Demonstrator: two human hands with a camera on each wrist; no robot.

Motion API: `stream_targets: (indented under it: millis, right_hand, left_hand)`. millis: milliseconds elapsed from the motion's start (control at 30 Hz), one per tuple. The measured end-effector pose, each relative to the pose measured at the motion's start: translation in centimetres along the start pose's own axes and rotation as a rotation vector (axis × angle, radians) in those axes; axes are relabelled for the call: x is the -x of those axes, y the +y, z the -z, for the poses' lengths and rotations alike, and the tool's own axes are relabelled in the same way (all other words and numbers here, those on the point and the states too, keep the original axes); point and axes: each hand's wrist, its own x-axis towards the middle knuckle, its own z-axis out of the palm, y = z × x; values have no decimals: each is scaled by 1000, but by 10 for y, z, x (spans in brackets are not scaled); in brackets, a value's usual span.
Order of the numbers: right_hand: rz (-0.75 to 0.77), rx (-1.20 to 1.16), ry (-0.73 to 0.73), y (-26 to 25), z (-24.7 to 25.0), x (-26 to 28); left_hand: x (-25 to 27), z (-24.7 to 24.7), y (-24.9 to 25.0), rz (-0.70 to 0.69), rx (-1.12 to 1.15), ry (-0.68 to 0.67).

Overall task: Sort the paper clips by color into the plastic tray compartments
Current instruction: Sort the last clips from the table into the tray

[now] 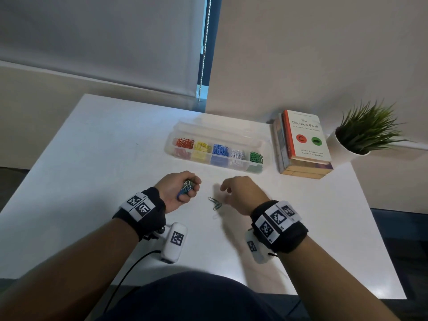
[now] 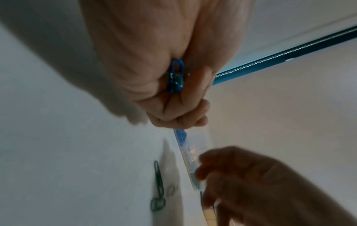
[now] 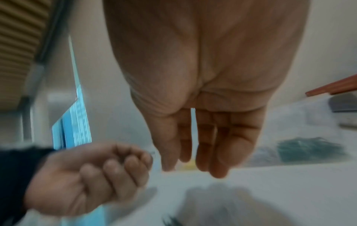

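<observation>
Green wire paper clips (image 1: 215, 203) lie light and slippery on the white bench (image 1: 92, 158); pinch them edgewise. Left hand (image 1: 179, 189) clutches a mixed bunch (image 1: 186, 187); right hand (image 1: 240, 193) hovers, fingers relaxed and empty.

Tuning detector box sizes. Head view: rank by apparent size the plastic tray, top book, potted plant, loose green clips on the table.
1. plastic tray, widest footprint.
2-3. top book and potted plant look about alike; I won't rank them.
4. loose green clips, by far the smallest, though nearest the camera.
</observation>
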Motion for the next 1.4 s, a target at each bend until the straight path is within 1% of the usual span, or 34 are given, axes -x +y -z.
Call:
stream_targets:
  millis: [33, 100, 200, 400, 500, 567, 633, 700, 767, 833, 900, 1100, 1233, 1400]
  right_hand:
    - [-13, 34, -1, 2, -8, -1]
    - [8, 48, 15, 4, -16, -2]
    - [35, 23, 23, 8, -12, -1]
    - [0, -6, -2, 12, -7, 0]
    - [104, -162, 97, -6, 8, 4]
    - [184, -288, 100, -24, 20, 8]
    - [209, -340, 87, -35, 27, 6]
    - [179, -300, 121, -32, 29, 3]
    - [131, -203, 119, -20, 24, 0]
    - [116, -64, 29, -10, 10, 1]
    - [122, 48, -37, -7, -6, 1]
    - [144, 108, 2, -8, -24, -3]
    - [131, 118, -2, -8, -28, -4]
    - [124, 212, -5, -10, -34, -1]
  left_hand:
    - [0, 0, 0, -3, -9, 14]
    - [0, -2, -1, -3, -22, 23]
    - [1, -4, -1, -3, -35, 21]
    - [2, -9, 0, -27, -27, -5]
    - [5, -16, 0, -30, -86, -18]
    - [5, -21, -1, -5, -123, -49]
    - [4, -23, -3, 16, -104, -90]
    - [2, -18, -2, 25, -63, -89]
    - [0, -10, -2, 4, -69, -26]
    - [-2, -3, -2, -13, -97, 21]
    - [-3, -1, -2, -17, -112, 25]
    - [-2, -9, -5, -20, -138, 20]
    - [-1, -10, -4, -27, -168, 43]
    - [0, -11, -4, -34, -180, 49]
